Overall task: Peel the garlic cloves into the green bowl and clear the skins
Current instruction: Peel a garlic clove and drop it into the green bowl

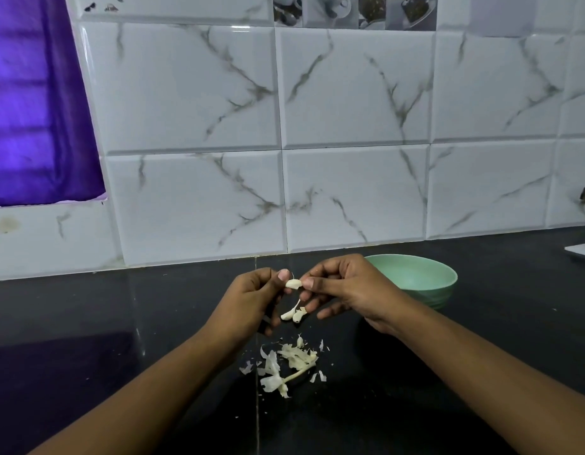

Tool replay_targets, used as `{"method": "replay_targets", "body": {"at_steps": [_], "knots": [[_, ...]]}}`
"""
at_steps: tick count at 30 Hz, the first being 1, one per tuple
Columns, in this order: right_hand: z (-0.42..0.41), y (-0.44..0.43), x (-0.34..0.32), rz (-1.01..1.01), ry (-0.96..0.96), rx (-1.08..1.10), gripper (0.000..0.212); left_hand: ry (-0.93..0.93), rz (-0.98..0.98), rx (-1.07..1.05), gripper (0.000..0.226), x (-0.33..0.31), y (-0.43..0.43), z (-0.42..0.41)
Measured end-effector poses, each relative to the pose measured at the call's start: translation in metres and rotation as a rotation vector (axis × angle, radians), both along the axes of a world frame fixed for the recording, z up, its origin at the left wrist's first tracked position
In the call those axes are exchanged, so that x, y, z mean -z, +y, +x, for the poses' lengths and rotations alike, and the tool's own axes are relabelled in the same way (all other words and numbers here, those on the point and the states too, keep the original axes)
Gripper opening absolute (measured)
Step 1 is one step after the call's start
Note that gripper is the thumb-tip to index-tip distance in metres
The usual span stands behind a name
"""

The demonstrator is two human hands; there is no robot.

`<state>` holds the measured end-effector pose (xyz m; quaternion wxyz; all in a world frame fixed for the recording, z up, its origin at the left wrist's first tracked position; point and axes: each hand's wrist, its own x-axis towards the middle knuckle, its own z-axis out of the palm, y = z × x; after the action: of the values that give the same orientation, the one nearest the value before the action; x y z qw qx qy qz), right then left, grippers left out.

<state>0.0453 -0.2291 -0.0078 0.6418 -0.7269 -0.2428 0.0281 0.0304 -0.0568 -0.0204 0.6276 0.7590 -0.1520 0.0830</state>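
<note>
Both hands meet in the lower middle of the frame. The left hand (251, 300) and the right hand (347, 290) pinch one small, pale garlic clove (293, 284) between thumbs and fingertips. Two more whitish cloves (292, 315) hang just below it against the lower fingers; which hand carries them I cannot tell. Papery skins (289, 362) lie scattered on the dark tabletop (87, 323), lower in the frame than the hands. The green bowl (425, 277) sits just behind the right hand.
</note>
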Motion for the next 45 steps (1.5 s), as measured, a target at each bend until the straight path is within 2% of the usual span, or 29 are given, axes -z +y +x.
{"method": "replay_targets", "body": {"at_steps": [6,11,18,25,33,36,41,45], "knots": [[0.004,0.000,0.001,0.005,-0.101,0.110,0.011,0.008,-0.048,0.048,0.019,-0.002,-0.001,-0.004],[0.004,0.000,0.002,-0.032,-0.174,0.113,0.002,0.046,-0.081,0.049,0.015,-0.001,-0.002,-0.003],[0.005,-0.002,0.003,-0.112,-0.397,0.220,0.017,0.045,-0.090,0.061,0.013,-0.002,-0.002,-0.003],[0.001,-0.008,-0.007,-0.223,-0.347,0.083,0.016,-0.067,0.034,0.026,0.009,-0.005,-0.002,-0.008],[0.003,-0.011,-0.006,-0.365,-0.371,0.072,0.017,-0.176,0.191,-0.029,0.007,-0.002,0.000,-0.005],[0.002,-0.008,-0.005,-0.388,-0.397,0.081,0.015,-0.162,0.116,-0.017,0.004,-0.001,0.000,-0.005],[0.002,-0.003,-0.001,-0.312,-0.442,0.143,0.016,-0.030,-0.085,0.066,0.008,-0.001,-0.005,-0.005],[0.001,-0.002,0.000,-0.368,-0.558,0.170,0.013,0.072,-0.231,0.095,0.011,0.002,-0.008,-0.003]]}}
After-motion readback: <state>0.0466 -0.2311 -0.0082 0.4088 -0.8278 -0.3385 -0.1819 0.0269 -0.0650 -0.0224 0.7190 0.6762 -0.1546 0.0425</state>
